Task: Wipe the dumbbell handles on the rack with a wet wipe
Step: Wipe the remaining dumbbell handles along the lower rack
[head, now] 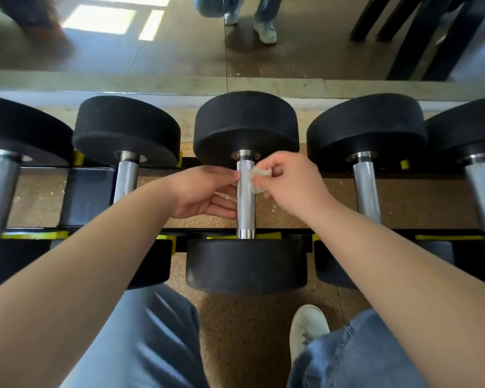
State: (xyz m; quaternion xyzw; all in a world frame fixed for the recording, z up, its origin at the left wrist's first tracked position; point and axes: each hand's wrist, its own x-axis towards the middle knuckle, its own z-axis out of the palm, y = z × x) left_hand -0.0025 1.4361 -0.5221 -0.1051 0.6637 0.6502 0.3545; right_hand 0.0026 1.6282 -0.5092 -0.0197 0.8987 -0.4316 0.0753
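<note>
1. Nearest the camera, two knees in blue jeans (140,345) and one white shoe (307,329) are seen on the speckled floor (235,326), just short of the rack (87,191).
2. The wet wipe (257,175) is crumpled small and is pinched between the thumb and fingertips of the right hand (291,183). It is pressed against the right side of the middle handle (245,203), near that handle's far end.
3. The left hand (202,191) is cupped at the left side of the same handle, thumb tip and fingertips touching the metal. Whether a loose end of the wipe is gripped there cannot be told.
4. Judged risks:
   - With so small a wad, only a narrow strip is likely to be covered, so the near half and the underside could be missed.
   - The wipe could be snagged and shredded by the knurling, and lint left behind.
   - The wad could be dropped through the open rack to the floor if the pinch is loosened.
   - The round dumbbell could be rolled in its saddle by a hard sideways push.
5. Count: five dumbbells are in view, one to the handle being wiped, two further left and two further right, so five handles. One wipe and two hands are counted.
6. At the far side, a mirror (305,51) is set behind the rack.
</note>
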